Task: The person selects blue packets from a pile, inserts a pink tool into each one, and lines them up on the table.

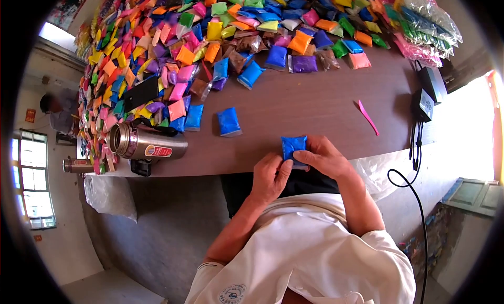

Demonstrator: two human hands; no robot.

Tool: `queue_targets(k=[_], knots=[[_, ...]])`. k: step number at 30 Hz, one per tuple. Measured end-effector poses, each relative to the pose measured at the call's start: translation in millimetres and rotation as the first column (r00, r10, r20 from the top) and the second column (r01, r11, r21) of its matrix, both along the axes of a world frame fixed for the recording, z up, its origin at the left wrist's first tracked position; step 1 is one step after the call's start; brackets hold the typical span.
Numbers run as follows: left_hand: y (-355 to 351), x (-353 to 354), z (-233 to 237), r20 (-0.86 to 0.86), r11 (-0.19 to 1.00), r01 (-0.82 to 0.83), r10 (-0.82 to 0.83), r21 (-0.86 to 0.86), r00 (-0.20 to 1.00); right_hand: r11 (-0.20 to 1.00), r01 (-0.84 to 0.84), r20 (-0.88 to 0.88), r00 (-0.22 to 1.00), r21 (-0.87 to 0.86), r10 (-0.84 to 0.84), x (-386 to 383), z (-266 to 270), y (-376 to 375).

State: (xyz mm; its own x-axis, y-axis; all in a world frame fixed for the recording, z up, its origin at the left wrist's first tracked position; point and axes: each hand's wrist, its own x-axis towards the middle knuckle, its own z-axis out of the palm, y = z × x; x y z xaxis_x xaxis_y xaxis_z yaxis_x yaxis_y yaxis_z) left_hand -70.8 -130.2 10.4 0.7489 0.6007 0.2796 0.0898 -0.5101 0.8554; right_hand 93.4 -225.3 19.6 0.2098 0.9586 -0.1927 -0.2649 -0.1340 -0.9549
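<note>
Just over the table's front edge, my two hands hold a small blue packet (pixel 293 145) with a clear plastic border. My right hand (pixel 324 156) grips its right side, the thumb lying across the front. At the lower left of the packet is my left hand (pixel 270 175), its fingers curled and its thumb against the packet's edge. Another blue packet (pixel 229 122) lies alone on the brown table (pixel 294 104), to the left of my hands. A pink plastic knife-like tool (pixel 367 117) rests on the table to the right.
A large heap of coloured packets (pixel 173 46) covers the table's back and left. A steel flask (pixel 149 142) lies on its side near the front edge, with a black phone-like slab (pixel 140 94) behind it. Black adapters (pixel 423 104) with cables stand at right. Another person (pixel 60 107) is far left.
</note>
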Motion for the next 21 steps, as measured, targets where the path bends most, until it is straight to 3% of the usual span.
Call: queue_targets(k=[2, 4, 8, 10, 11, 15, 21], knots=[[0.6, 0.2, -2.4, -0.01, 0.998, 0.006, -0.005, 0.066, 1.0, 1.0, -0.016, 0.01, 1.0, 0.014, 0.015, -0.2, -1.6, 0.4], [0.2, -0.2, -2.5, -0.025, 0.999, -0.005, 0.006, 0.04, 1.0, 0.992, 0.124, 0.054, 0.991, 0.038, -0.126, -3.8, -0.9, 2.8], [-1.6, 1.6, -5.5, 0.025, 0.999, -0.022, 0.021, 0.045, 0.999, 0.969, 0.231, 0.043, 0.971, 0.085, -0.235, 2.7, 6.3, 12.0], [-3.0, 1.8, -2.6, 0.019, 0.999, -0.021, 0.021, 0.043, 1.0, 0.951, 0.307, 0.188, 0.936, -0.022, -0.298, 12.8, 13.1, 19.4], [-3.3, 1.7, -1.1, 0.011, 0.999, -0.018, 0.017, 0.039, 1.0, 0.948, 0.317, 0.153, 0.938, -0.008, -0.312, 13.0, 19.9, 24.7], [-3.3, 4.9, -7.4, 0.06, 0.994, -0.04, 0.034, 0.102, 0.998, 0.979, 0.202, 0.207, 0.958, 0.002, -0.198, 13.2, 20.2, 52.3], [-5.8, 2.3, -7.3, 0.018, 0.992, -0.058, 0.057, 0.109, 0.998, 0.998, 0.064, 0.465, 0.884, -0.024, -0.045, 0.4, 22.0, 101.3]])
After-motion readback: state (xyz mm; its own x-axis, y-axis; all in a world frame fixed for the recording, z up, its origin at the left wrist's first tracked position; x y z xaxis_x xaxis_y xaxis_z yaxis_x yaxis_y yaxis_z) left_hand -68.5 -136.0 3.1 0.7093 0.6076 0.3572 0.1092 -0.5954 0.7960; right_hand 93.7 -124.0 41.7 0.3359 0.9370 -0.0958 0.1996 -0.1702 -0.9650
